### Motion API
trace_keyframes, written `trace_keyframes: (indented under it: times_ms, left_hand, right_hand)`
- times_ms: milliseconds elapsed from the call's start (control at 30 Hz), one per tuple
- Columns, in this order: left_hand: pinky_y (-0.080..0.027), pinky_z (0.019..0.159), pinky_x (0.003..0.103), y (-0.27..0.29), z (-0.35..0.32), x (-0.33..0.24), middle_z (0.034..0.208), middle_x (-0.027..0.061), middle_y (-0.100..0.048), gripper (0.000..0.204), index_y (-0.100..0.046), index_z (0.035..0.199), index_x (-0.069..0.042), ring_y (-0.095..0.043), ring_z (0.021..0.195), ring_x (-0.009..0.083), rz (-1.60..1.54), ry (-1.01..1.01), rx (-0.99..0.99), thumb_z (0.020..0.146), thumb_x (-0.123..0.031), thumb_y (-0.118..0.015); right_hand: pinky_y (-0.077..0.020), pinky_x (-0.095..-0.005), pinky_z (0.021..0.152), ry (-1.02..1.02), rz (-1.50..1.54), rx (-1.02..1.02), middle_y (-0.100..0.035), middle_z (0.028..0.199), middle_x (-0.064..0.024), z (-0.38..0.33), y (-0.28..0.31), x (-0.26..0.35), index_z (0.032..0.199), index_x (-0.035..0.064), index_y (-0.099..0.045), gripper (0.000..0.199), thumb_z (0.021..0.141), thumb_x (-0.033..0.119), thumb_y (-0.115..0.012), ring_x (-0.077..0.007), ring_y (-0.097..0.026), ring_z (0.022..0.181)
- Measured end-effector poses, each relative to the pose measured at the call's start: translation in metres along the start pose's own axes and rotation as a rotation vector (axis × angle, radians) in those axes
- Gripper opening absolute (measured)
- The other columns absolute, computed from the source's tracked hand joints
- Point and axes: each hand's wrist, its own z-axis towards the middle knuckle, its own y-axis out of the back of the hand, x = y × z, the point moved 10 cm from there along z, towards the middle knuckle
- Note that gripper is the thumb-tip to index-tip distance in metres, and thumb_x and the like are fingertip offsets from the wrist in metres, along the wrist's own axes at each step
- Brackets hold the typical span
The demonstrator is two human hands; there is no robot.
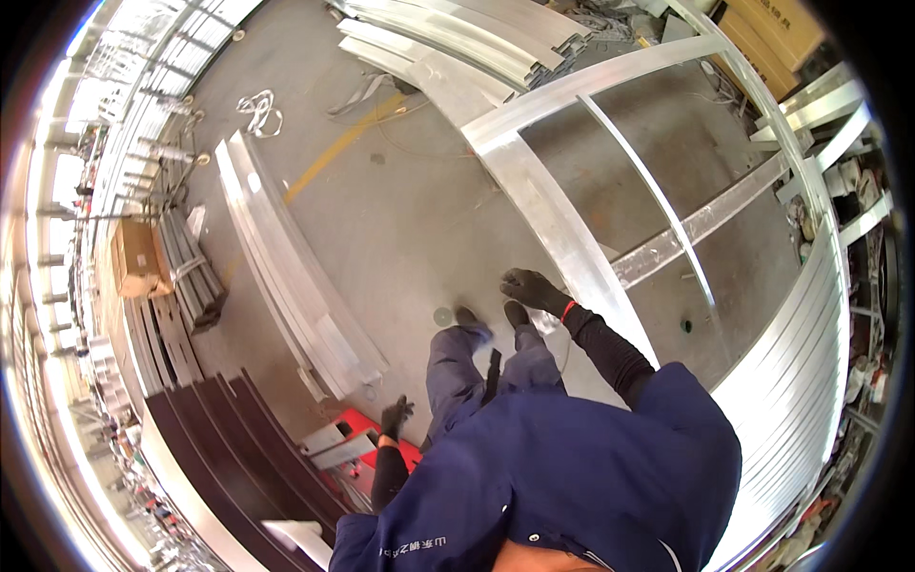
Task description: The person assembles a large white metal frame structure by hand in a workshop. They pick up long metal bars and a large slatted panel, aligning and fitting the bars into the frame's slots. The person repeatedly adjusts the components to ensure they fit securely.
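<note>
My left hand (396, 419), in a dark glove, hangs low at my left side with its fingers apart and nothing in them. Near it lie a red board or sheet (360, 422) and short pale metal pieces (345, 450). My right hand (535, 290), also gloved and with a red band at the wrist, is held out in front of my right leg. Its fingers are loosely bent, and nothing shows in them. Beside that hand runs the wide silver side bar (558, 224) of a large metal frame; a thin crossbar (648, 186) spans the frame.
Long silver profiles (286, 257) lie on the floor to the left. Dark brown profiles (224, 448) and a cardboard box (138, 257) are farther left. More silver lengths (448, 43) are stacked ahead. A ribbed metal panel (786, 391) stands at the right.
</note>
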Motion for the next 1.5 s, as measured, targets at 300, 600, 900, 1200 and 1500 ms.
trace_keyframes:
  times_ms: [300, 600, 900, 1200, 1500]
  left_hand:
    - [-0.044, 0.058, 0.027, 0.181, 0.158, -0.1, 0.083, 0.0051, -0.067, 0.039, -0.065, 0.093, -0.003, -0.058, 0.066, 0.0141, -0.322, 0.238, 0.142, 0.092, -0.038, -0.048]
    - [-0.042, 0.057, 0.027, 0.402, 0.391, -0.376, 0.082, 0.007, -0.068, 0.048, -0.068, 0.093, 0.001, -0.056, 0.064, 0.0129, -0.162, -0.15, 0.064, 0.09, -0.043, -0.048]
    - [-0.037, 0.095, 0.042, 0.454, 0.502, -0.596, 0.125, 0.0096, -0.055, 0.067, -0.055, 0.121, -0.006, -0.051, 0.115, 0.0237, -0.006, -0.056, 0.378, 0.092, -0.059, -0.026]
    - [-0.048, 0.073, 0.031, 0.536, 0.585, -0.779, 0.1, 0.0107, -0.066, 0.052, -0.063, 0.103, 0.0, -0.062, 0.088, 0.0214, 0.177, 0.048, 0.267, 0.093, -0.045, -0.04]
    - [-0.046, 0.074, 0.029, 0.457, 0.696, -1.183, 0.104, 0.0064, -0.064, 0.041, -0.061, 0.107, -0.006, -0.061, 0.089, 0.019, 0.764, -0.273, 0.524, 0.088, -0.04, -0.049]
  right_hand:
    - [-0.0453, -0.0414, 0.086, -0.167, -0.645, -0.231, -0.061, 0.106, -0.018, 0.116, 0.003, -0.135, 0.108, 0.0024, -0.058, 0.05, 0.083, 0.045, -0.055, -0.0318, -0.058, 0.102]
    - [-0.0458, -0.0398, 0.085, -0.359, 0.01, -0.065, -0.062, 0.104, -0.0187, 0.257, -0.015, 0.112, 0.108, 0.0026, -0.059, 0.046, 0.079, 0.038, -0.057, -0.0323, -0.059, 0.099]
    - [-0.047, -0.038, 0.077, -0.395, 0.004, -0.448, -0.064, 0.091, -0.0153, 0.48, 0.103, 0.099, 0.096, 0.0028, -0.062, 0.043, 0.084, 0.044, -0.055, -0.0291, -0.061, 0.085]
    - [-0.0472, -0.0336, 0.061, -1.016, 0.793, -0.945, -0.058, 0.07, -0.0113, 0.522, 0.191, 0.008, 0.081, -0.0011, -0.052, 0.044, 0.077, 0.042, -0.064, -0.0233, -0.058, 0.067]
    - [-0.0491, -0.0411, 0.075, -1.264, 0.53, -1.205, -0.06, 0.091, -0.0251, 0.523, 0.211, 0.036, 0.098, -0.0088, -0.05, 0.066, 0.059, 0.035, -0.08, -0.0377, -0.059, 0.089]
